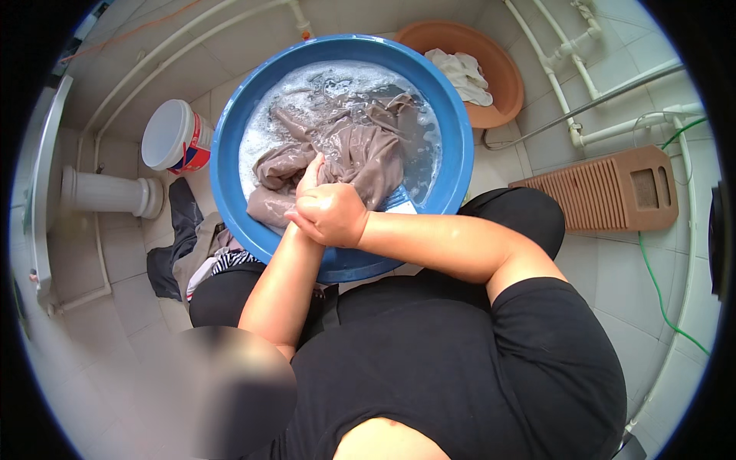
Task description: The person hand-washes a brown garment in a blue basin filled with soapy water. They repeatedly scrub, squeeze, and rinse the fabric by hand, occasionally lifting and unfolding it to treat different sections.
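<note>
A soaked grey-brown garment (359,151) lies bunched in sudsy water inside a large round blue tub (230,207) between my knees. Over its near left part, my left hand (309,178) reaches into the folds, closed on the cloth, with most of its fingers hidden. My right hand (333,214) crosses in from the right, curled into a fist against my left hand and wrist. A fold of the garment runs into the two hands; how much the right fist grips is partly hidden. Beside the right wrist, a blue and white piece (400,201) shows at the tub's near wall.
Left of the tub stand a white bucket (170,134) and a pile of clothes (201,238). An orange-brown basin (502,73) with white cloth (461,75) sits behind, at right. A brown washboard (594,192), white pipes (567,115) and a green cord (652,280) are at right.
</note>
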The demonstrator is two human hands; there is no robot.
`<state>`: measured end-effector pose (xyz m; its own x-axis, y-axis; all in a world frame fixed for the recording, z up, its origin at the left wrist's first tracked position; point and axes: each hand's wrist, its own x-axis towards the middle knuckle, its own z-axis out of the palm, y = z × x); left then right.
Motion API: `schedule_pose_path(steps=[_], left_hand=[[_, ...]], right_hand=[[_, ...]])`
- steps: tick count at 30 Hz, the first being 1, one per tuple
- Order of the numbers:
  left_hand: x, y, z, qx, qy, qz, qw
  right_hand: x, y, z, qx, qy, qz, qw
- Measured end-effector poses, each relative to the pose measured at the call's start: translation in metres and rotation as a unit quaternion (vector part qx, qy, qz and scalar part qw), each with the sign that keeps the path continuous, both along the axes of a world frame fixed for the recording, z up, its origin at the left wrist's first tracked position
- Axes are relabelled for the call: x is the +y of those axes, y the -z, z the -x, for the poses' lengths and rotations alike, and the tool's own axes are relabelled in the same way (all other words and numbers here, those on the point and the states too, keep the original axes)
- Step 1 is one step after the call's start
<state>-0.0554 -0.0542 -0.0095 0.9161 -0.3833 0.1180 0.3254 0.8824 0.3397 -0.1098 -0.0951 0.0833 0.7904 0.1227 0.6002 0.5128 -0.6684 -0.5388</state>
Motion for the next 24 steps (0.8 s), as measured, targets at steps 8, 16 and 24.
schedule_pose_path(steps=[8,16,24], left_hand=[[0.013,-0.093,-0.003,0.269,0.095,-0.209,0.935],[0.046,-0.020,-0.020,0.344,-0.089,-0.260,0.898],[0.040,-0.069,0.011,0.302,0.130,-0.182,0.927]], right_hand=[[-0.094,0.063,-0.070,0.357,0.152,-0.202,0.899],[-0.067,0.023,-0.044,0.125,-0.034,-0.190,0.973],[-0.014,0.009,-0.006,-0.016,-0.056,0.000,0.998]])
